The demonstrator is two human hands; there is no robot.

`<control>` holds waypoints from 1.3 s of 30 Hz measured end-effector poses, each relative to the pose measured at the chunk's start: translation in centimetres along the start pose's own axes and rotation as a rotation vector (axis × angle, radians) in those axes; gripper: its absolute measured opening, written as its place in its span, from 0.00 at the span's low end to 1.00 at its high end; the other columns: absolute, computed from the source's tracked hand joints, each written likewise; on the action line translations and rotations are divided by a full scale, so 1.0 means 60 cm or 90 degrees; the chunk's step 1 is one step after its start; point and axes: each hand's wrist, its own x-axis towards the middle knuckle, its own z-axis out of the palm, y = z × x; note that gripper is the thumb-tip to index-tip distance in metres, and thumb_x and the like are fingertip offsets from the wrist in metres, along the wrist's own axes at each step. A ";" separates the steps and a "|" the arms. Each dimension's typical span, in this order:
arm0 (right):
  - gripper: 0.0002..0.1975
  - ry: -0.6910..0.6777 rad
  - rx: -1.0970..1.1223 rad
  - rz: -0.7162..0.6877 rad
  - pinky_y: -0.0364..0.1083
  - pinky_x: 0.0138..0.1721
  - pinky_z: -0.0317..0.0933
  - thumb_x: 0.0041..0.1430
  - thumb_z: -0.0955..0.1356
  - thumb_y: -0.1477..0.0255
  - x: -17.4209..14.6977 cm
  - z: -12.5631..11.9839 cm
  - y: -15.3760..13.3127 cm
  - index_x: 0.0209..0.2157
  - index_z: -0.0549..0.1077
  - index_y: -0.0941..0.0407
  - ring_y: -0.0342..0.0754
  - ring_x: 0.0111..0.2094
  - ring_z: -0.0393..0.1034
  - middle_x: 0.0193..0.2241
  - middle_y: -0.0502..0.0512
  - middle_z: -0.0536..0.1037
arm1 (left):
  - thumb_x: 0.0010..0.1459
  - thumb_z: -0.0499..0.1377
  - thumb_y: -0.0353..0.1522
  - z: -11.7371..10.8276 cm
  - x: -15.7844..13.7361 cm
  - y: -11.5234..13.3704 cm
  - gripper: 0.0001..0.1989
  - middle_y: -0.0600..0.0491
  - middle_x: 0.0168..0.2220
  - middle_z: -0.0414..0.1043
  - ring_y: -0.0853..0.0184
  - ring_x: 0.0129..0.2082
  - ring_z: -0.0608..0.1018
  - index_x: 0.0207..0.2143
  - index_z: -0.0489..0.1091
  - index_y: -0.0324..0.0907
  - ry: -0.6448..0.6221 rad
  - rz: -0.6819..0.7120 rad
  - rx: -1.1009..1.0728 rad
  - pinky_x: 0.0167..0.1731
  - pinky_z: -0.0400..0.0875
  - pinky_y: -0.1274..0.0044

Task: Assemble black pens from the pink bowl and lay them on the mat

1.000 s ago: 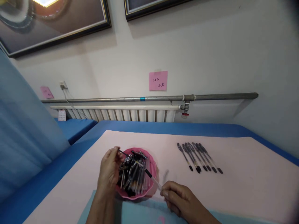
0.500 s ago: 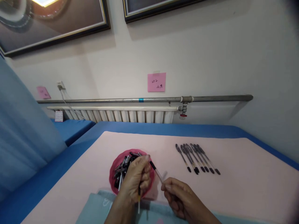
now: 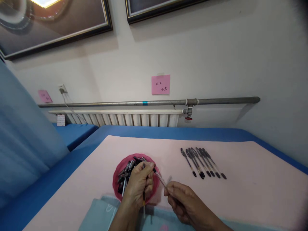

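My left hand [image 3: 141, 183] is closed over the right side of a pink bowl [image 3: 115, 179] full of black and clear pen parts. A thin pen refill [image 3: 144, 208] with an amber section sticks out below its fingers. My right hand [image 3: 181, 199] pinches the lower end of a clear pen barrel [image 3: 160, 179]. The barrel slants up to the left, and its black grip end meets my left thumb and fingertips; the exact contact there is partly hidden. To the right, several black-capped pens [image 3: 199, 163] lie side by side in a slanted row.
A pink sheet [image 3: 250, 192] covers the blue table [image 3: 168, 132]. Light blue cloth [image 3: 96, 211] lies at the near edge, under my forearms. Behind stand a white radiator [image 3: 134, 119] and a metal pipe [image 3: 216, 101]. A blue curtain [image 3: 26, 138] hangs at the left.
My right hand has shifted slightly up and left, bringing the barrel's black end against my left fingertips. The refill in my left hand has risen a little. The pen row is unchanged.
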 end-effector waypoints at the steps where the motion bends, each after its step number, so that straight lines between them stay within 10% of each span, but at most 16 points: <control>1: 0.14 0.002 -0.018 -0.010 0.37 0.14 0.32 0.49 0.65 0.58 0.002 -0.001 0.002 0.25 0.64 0.56 0.32 0.11 0.44 0.15 0.41 0.61 | 0.37 0.67 0.43 0.000 0.000 0.000 0.24 0.66 0.16 0.54 0.85 0.10 0.50 0.25 0.55 0.42 0.005 0.001 -0.004 0.09 0.38 0.88; 14: 0.13 0.062 -0.394 -0.233 0.40 0.23 0.52 0.58 0.60 0.65 -0.003 -0.005 -0.009 0.23 0.62 0.55 0.40 0.20 0.58 0.17 0.45 0.63 | 0.34 0.69 0.41 -0.010 0.007 -0.002 0.25 0.65 0.15 0.56 0.84 0.10 0.50 0.26 0.57 0.42 0.018 0.015 -0.053 0.08 0.40 0.88; 30: 0.11 0.184 -0.898 -0.635 0.42 0.22 0.50 0.62 0.57 0.75 -0.018 -0.018 0.007 0.27 0.64 0.55 0.43 0.20 0.61 0.20 0.50 0.69 | 0.36 0.69 0.37 -0.037 0.013 0.017 0.22 0.66 0.15 0.54 0.84 0.10 0.52 0.24 0.56 0.41 0.086 0.083 -0.102 0.07 0.41 0.88; 39: 0.13 0.134 -0.349 -0.226 0.39 0.20 0.49 0.58 0.60 0.64 -0.018 -0.041 0.008 0.23 0.64 0.55 0.39 0.18 0.53 0.17 0.44 0.59 | 0.46 0.62 0.42 -0.069 0.022 0.033 0.17 0.62 0.17 0.59 0.84 0.10 0.51 0.25 0.60 0.39 0.081 0.058 0.001 0.07 0.42 0.88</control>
